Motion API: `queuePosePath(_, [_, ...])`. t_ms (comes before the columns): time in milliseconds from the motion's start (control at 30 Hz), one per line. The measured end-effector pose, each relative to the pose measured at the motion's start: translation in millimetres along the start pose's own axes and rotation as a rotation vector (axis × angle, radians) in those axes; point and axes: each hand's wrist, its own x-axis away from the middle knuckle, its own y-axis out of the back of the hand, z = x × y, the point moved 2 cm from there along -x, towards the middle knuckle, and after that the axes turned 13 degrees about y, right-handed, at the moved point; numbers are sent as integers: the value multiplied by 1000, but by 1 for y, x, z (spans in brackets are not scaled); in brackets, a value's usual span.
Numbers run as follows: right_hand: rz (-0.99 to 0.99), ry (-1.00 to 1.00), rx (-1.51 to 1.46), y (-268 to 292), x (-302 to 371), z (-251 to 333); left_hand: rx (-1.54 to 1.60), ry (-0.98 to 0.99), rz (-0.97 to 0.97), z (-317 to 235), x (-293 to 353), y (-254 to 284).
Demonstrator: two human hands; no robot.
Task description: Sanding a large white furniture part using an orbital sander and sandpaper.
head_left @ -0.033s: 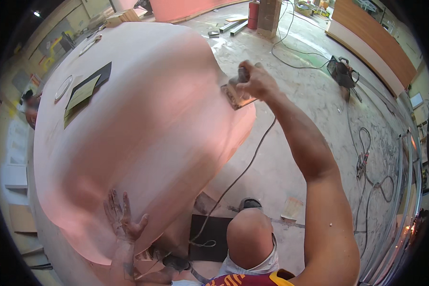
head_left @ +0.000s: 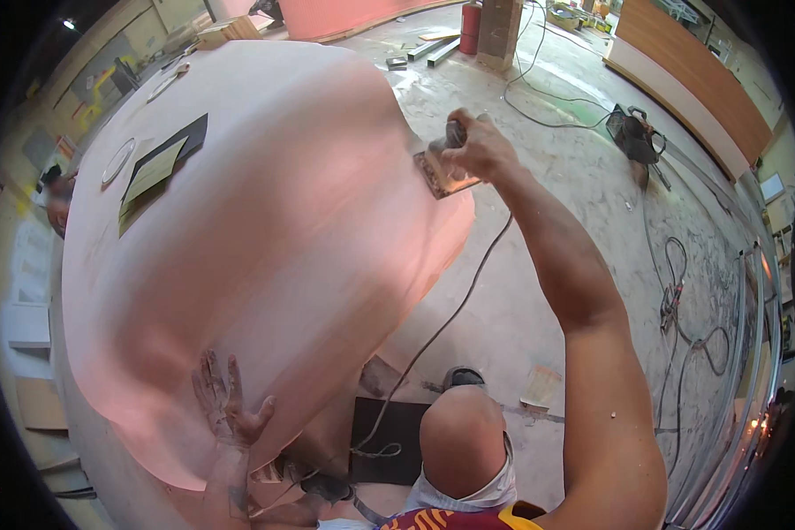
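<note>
A large, smoothly curved pinkish-white panel (head_left: 265, 230) fills the left and middle of the view. At its far right edge my right hand (head_left: 481, 150) is wrapped round the dark knob of a corded sander (head_left: 442, 177), whose flat rectangular plate lies against the panel. My left hand (head_left: 230, 402), dusty and with fingers spread, lies on the panel's near part, holding nothing. A grey cord (head_left: 468, 291) hangs below my right wrist and curves down towards my knee. On the panel's upper left rest green and dark sandpaper sheets (head_left: 161, 170) and a white ring (head_left: 118, 162).
Past the panel, a red cylinder (head_left: 470, 28) and metal profiles (head_left: 443, 51) are on the dusty floor. To the right are a black tool (head_left: 634, 137), a tangled cable (head_left: 673, 296) and long metal rails (head_left: 764, 353). A black mat (head_left: 384, 437) lies beside my knee. Another person (head_left: 57, 199) is at the far left.
My right hand and the sander have shifted very slightly to the right along the panel's edge. My left hand stays in place.
</note>
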Motion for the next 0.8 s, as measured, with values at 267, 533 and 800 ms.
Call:
queuePosePath(267, [60, 211, -10, -33, 41, 49, -31, 6, 36, 0, -1, 1])
queuePosePath(533, [17, 104, 3, -14, 26, 12, -7, 5, 2, 1, 0, -2])
queuePosePath(800, [-40, 90, -17, -33, 14, 41, -17, 17, 5, 0, 3, -3])
